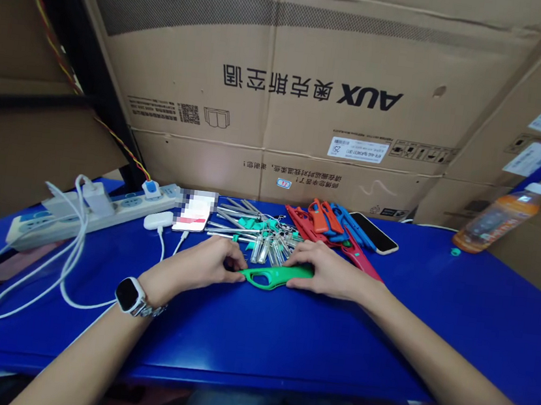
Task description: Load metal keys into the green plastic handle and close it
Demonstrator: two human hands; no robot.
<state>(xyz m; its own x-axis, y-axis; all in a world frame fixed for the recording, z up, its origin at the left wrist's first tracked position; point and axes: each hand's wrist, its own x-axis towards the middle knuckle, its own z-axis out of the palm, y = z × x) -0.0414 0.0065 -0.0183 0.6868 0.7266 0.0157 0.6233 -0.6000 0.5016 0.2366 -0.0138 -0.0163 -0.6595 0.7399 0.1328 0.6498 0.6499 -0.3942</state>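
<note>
Two bare forearms reach in from the bottom edge, and the left one wears a silver smart watch on the wrist. Both hands meet at one long green plastic handle piece with an oval finger hole, which lies flat on the blue table top in the middle, close to the person.

At the grip, the left hand pinches the pointed left tip of the green piece with curled fingers. The right hand presses down on the right end with bent fingers, covering it, so I cannot tell how that end looks.

The green piece looks light and stiff, like hard smooth plastic, so it may slide on the smooth table. It is thin, so the two ends or the ring around the finger hole seem the best places to hold it.

Just behind the hands lies a pile of shiny metal tubes and small clear parts. Beside it, to the right, rest red, orange and blue plastic handle pieces and a dark phone. Farther left sits a white power strip with plugs and cables. Well off to the right lies an orange drink bottle, and big brown cardboard boxes stand at the back
</note>
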